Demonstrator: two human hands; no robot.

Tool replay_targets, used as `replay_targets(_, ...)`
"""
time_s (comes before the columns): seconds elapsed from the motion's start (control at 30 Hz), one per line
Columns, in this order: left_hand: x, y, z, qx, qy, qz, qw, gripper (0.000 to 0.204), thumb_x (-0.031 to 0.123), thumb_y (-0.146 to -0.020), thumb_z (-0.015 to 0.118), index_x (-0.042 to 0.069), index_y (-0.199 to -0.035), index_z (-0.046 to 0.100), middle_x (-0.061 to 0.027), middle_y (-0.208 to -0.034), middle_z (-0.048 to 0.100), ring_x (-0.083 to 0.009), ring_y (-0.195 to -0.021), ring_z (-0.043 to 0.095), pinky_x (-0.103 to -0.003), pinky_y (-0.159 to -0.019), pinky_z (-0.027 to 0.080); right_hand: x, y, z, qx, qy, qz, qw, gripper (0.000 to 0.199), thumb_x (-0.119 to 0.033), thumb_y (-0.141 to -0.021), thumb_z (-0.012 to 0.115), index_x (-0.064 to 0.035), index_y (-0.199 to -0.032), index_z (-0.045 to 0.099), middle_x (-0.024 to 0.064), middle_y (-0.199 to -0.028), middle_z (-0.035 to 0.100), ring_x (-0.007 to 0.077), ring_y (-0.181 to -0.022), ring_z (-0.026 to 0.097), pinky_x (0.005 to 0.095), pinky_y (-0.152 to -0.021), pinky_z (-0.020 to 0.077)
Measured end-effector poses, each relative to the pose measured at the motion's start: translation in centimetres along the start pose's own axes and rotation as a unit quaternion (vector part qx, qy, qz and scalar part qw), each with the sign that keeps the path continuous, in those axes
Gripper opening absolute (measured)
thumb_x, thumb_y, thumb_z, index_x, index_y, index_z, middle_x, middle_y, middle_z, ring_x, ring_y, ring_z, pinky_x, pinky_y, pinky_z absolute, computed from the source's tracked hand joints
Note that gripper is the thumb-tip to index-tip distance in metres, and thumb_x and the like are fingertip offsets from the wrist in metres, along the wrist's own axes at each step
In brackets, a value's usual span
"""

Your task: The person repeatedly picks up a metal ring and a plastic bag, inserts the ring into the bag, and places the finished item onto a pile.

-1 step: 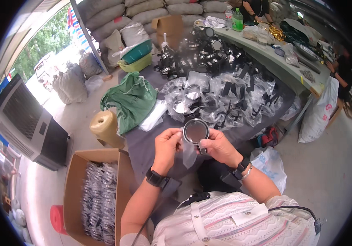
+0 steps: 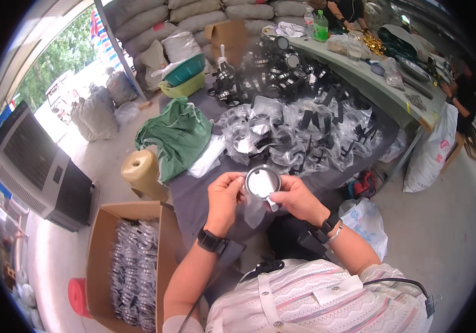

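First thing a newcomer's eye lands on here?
Probably the shiny round disc at the centre, gripped by the right hand, with the left hand pinching a piece of clear plastic beside it. Next, the big heap of plastic-wrapped pieces just beyond the hands, on a dark cloth. Then the tall grey air cooler at the far left.

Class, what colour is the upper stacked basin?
The upper basin is teal; the head view shows it best.
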State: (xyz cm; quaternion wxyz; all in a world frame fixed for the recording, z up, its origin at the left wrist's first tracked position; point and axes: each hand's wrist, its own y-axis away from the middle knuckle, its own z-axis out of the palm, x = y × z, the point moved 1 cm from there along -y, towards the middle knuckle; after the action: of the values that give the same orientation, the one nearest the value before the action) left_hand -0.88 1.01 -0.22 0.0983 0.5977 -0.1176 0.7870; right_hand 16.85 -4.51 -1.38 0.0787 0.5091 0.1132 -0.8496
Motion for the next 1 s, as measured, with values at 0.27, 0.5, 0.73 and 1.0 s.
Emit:
replay_targets(0.27, 0.0, 1.4, 1.1, -0.045, -0.148, 0.122, 0.98, 0.009, 0.005, -0.084, 0.059, 0.0, -0.089, 0.065, -0.0011, -0.07, 0.061, -0.0051, -0.061, 0.054, -0.02, -0.055, 0.043, 0.9, -0.2, -0.9, -0.011, 0.169, 0.05, 0.984, 0.017, 0.001, -0.075, 0.068, -0.0003, -0.088, 0.057, 0.0004, -0.073, 0.058, 0.0068, -0.064, 0.056, 0.0221, -0.055, 0.0448)
replay_targets(0.5, -0.4, 4.2, 2.8, -0.235, -0.179, 0.081, 0.952, 0.008, 0.002, -0.085, 0.057, -0.002, -0.088, 0.064, -0.0017, -0.071, 0.061, -0.0067, -0.065, 0.054, -0.021, -0.061, 0.045, 0.8, -0.5, -1.0, 0.087, 0.042, -0.048, 0.994, 0.041, -0.002, -0.077, 0.069, 0.0006, -0.114, 0.05, 0.0048, -0.092, 0.061, 0.0101, -0.083, 0.058, 0.0243, -0.072, 0.0491)
replay_targets(0.73, -2.3, 3.4, 2.3, -0.295, -0.035, -0.104, 0.949, 0.01, 0.004, -0.086, 0.056, 0.0, -0.09, 0.064, -0.0047, -0.071, 0.062, -0.0089, -0.065, 0.056, -0.021, -0.061, 0.044, 1.2, -1.2, -2.1, -0.01, -0.047, 0.036, 0.998, 0.017, -0.007, -0.083, 0.064, -0.0027, -0.099, 0.062, -0.0009, -0.088, 0.063, 0.0064, -0.075, 0.057, 0.0235, -0.068, 0.0487)
replay_targets(1.0, 0.0, -4.4, -3.6, 0.057, -0.225, 0.141, 0.962, 0.01, 0.006, -0.081, 0.06, -0.001, -0.083, 0.066, -0.0008, -0.071, 0.062, -0.0051, -0.067, 0.053, -0.023, -0.06, 0.043, -12.8, -5.7, -4.7, 0.247, 0.516, -0.357, 0.739, 0.016, -0.005, -0.076, 0.065, 0.0018, -0.088, 0.057, 0.007, -0.072, 0.057, 0.0173, -0.063, 0.054, 0.0287, -0.061, 0.0453)
